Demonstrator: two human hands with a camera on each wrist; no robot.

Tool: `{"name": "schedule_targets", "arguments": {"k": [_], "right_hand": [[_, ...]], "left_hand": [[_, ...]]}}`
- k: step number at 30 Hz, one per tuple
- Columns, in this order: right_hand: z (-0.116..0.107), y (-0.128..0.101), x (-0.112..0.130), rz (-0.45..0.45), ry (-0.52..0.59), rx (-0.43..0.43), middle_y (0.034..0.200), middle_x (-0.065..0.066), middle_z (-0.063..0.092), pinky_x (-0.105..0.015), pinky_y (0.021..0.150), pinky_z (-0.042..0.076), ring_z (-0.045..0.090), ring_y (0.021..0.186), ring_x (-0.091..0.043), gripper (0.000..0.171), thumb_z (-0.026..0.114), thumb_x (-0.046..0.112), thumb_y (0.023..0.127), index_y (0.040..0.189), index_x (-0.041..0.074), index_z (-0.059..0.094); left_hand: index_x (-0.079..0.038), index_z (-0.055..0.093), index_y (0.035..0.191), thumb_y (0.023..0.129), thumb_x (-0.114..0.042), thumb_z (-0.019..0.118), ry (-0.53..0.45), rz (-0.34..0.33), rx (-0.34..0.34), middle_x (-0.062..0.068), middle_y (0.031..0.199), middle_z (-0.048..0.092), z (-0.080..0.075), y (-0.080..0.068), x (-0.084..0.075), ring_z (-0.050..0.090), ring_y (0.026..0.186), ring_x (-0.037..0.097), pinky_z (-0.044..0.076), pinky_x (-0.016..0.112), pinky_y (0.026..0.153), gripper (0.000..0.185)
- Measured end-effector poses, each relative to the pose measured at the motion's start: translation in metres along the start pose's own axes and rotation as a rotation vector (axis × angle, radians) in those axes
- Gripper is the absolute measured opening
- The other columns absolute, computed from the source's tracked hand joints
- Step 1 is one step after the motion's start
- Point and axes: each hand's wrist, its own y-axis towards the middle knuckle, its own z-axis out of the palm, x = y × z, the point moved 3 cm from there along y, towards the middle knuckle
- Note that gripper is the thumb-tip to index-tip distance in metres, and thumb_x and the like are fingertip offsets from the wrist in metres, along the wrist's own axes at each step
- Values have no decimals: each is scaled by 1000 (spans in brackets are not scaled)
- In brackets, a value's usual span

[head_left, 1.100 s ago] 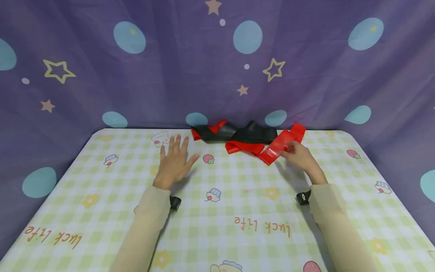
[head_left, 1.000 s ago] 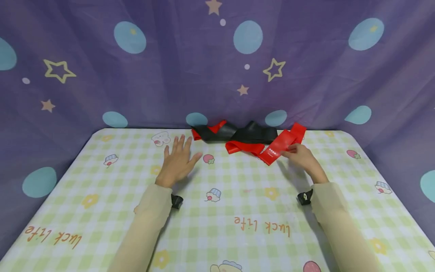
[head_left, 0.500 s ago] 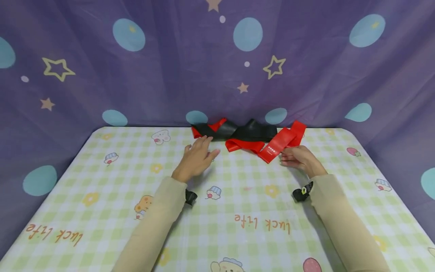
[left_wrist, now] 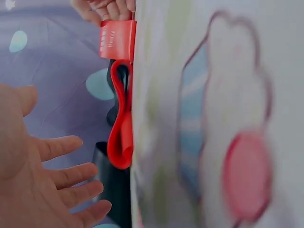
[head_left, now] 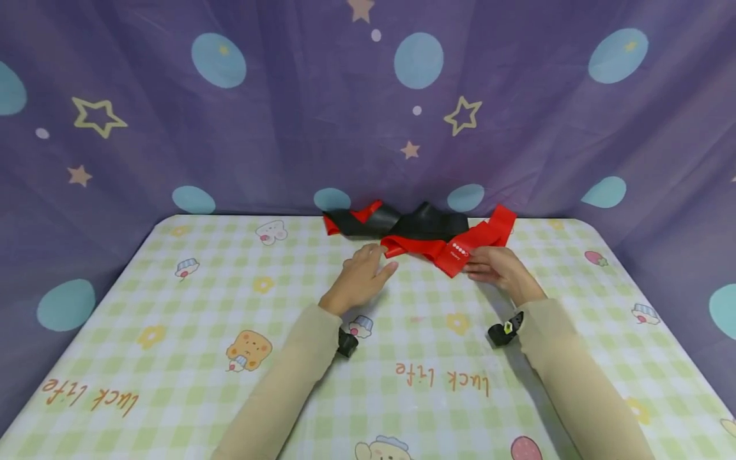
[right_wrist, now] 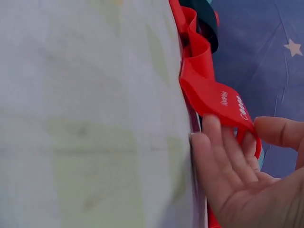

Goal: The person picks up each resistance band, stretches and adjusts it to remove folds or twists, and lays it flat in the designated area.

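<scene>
Here, red band (head_left: 460, 250) in right hand (head_left: 499, 268) — left hand (head_left: 362, 276) beside.

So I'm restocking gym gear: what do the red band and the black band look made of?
Red band: seemingly thin latex or rubber, smooth and slightly glossy, a flat strip that folds into soft loops, with small white print. Black band: likely the same stretchy sheet, with a dull sheen on its curved folds.

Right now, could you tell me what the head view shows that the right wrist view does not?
Only the head view shows the left hand, open beside the bands, plus the whole checked tablecloth. Only the right wrist view shows the right hand's fingers curled under the red band, thumb on top. Both show the red band, the black band and the starred curtain.
</scene>
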Motion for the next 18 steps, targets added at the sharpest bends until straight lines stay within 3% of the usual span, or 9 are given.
{"name": "schedule_targets", "arguments": {"k": [5, 10, 14, 18], "right_hand": [[3, -8, 3, -41, -15, 32, 74, 8, 67, -24, 74, 56, 66, 71, -9, 14, 46, 17, 96, 97, 11, 58], [11, -15, 5, -77, 54, 89, 76, 4, 67, -26, 71, 57, 67, 72, -12, 25, 44, 15, 96, 79, 16, 62], [18, -21, 1, -75, 172, 149, 82, -3, 65, -31, 72, 58, 67, 75, -18, 24, 42, 10, 97, 80, 10, 59], [24, -27, -3, -104, 215, 202, 83, -2, 66, -30, 73, 58, 67, 78, -18, 28, 38, 6, 97, 78, 9, 58]], "left_hand": [[-1, 44, 135, 100, -35, 44, -111, 8, -9, 16, 138, 47, 12, 4, -8, 43, 128, 31, 33, 45, 110, 49], [1, 44, 132, 100, -31, 46, -248, -3, 37, 18, 129, 54, 24, 12, -22, 52, 119, 31, 41, 44, 104, 45], [0, 44, 129, 98, -29, 49, -381, -61, 64, 18, 122, 59, 35, 21, -30, 57, 112, 30, 46, 42, 98, 42], [-1, 42, 129, 96, -27, 53, -508, -146, 76, 18, 118, 62, 44, 26, -36, 62, 105, 29, 50, 38, 92, 43]]}}
